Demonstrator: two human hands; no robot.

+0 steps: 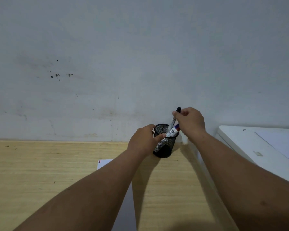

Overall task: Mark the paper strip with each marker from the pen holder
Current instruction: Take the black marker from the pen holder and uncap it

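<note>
A black mesh pen holder stands on the wooden table near the wall. My left hand wraps around its left side and rim. My right hand pinches the upper end of a black-capped marker that stands tilted in the holder, its lower part inside. A second marker with a blue and red cap leans inside the holder beside it. A white paper strip lies on the table closer to me, mostly hidden under my left forearm; small red and blue marks show at its far left corner.
A grey wall rises right behind the wooden table. To the right stands a white cabinet or appliance, its top higher than the table, with a sheet of paper on it. A small white scrap lies by the wall.
</note>
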